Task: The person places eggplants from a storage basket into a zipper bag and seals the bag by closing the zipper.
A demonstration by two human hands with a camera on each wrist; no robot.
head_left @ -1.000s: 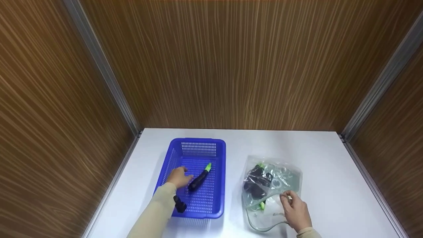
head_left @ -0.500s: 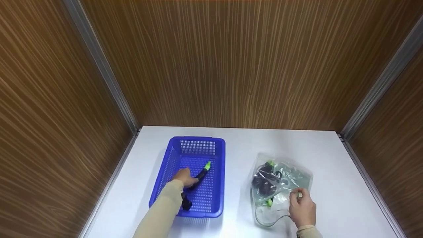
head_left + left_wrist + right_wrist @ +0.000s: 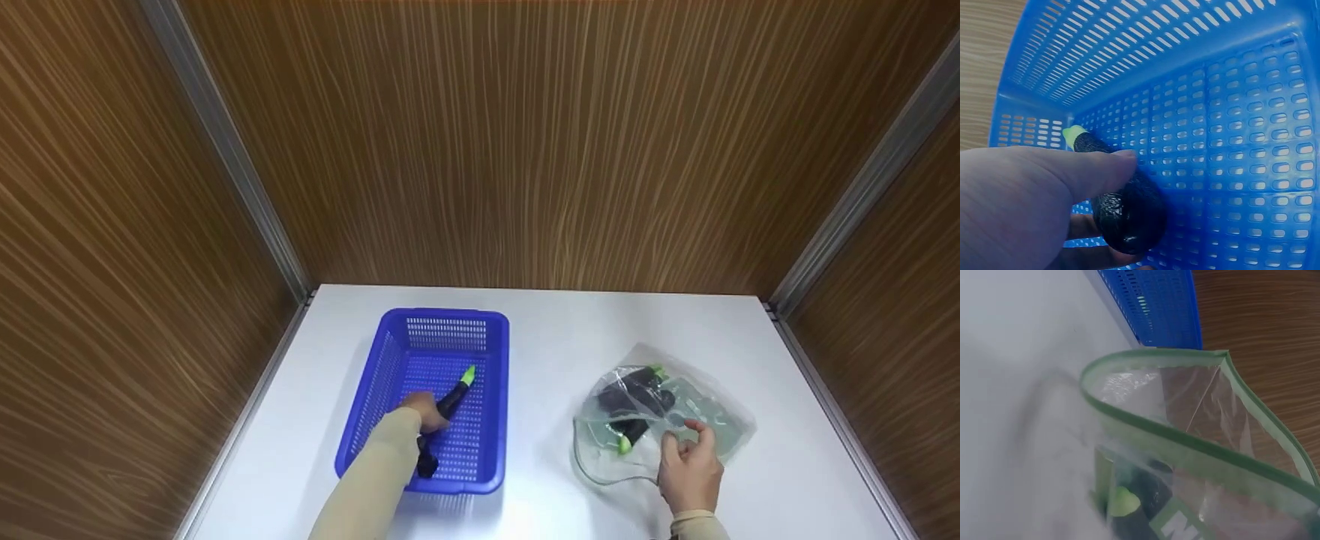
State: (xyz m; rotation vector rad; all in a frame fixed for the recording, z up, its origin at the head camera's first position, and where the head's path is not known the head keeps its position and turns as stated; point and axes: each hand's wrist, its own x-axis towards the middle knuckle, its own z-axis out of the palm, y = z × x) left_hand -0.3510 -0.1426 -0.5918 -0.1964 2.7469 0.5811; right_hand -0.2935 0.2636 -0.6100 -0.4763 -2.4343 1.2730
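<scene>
My left hand [image 3: 424, 411] reaches into the blue plastic basket [image 3: 505, 405] and grips a dark eggplant [image 3: 455, 397] with a bright green stem end. In the left wrist view the thumb lies over the eggplant [image 3: 1134, 222], with fingers under its far side. On the right, my right hand [image 3: 691, 469] pinches the edge of a clear zip bag [image 3: 724, 427] with thumb and forefinger. Inside the bag lie dark eggplants [image 3: 637, 390] with green ends. The right wrist view shows the bag's green-edged mouth [image 3: 1185, 439] gaping wide; the hand itself is outside that view.
A white table [image 3: 555, 337] carries the basket on the left and the bag on the right. Brown wood-grain panels [image 3: 525, 150] stand behind and at both sides, with metal rails [image 3: 832, 420] along the table's edges. A black wrist camera [image 3: 427, 465] hangs at my left wrist.
My left hand has moved right and down inside the basket and taken hold of the eggplant. The bag has shifted right and turned with my right hand, its mouth spread wider.
</scene>
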